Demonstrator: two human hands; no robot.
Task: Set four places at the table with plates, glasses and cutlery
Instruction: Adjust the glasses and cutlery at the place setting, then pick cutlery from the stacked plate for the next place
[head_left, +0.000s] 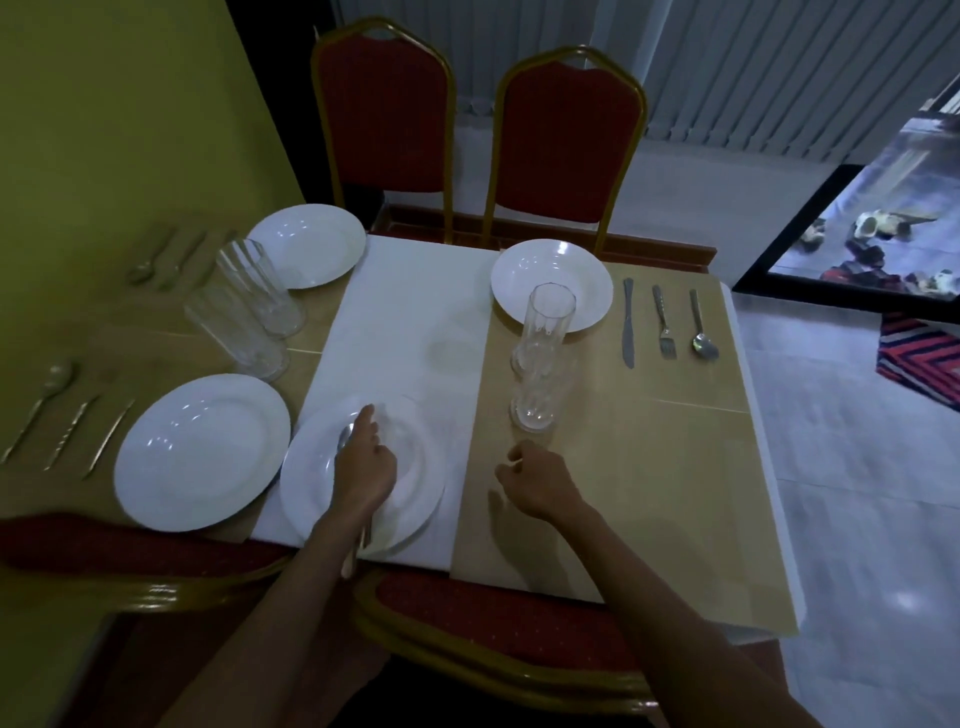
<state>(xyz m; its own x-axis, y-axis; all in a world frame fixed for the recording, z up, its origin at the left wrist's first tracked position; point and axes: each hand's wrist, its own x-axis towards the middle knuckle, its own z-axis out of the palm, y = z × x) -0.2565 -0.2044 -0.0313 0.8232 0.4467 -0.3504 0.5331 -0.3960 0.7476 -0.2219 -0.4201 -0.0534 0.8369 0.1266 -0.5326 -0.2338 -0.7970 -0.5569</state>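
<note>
Four white plates lie on the table: far left (306, 244), far right (551, 270), near left (202, 452) and near centre (410, 452). My left hand (363, 465) hovers over the near-centre plate and grips a bundle of cutlery (344, 436), whose handles stick out under my wrist. My right hand (540, 480) is curled above the beige mat, holding nothing, just in front of a tall glass (535, 410). A second glass (545, 322) stands behind it. Two more glasses (254, 291) stand at the left.
A knife (628, 322), fork (664, 325) and spoon (702, 338) lie right of the far-right plate. Cutlery sets lie at near left (57, 415) and far left (166, 254). Red chairs stand opposite (566, 140) and at the near edge (498, 618). A yellow wall bounds the left.
</note>
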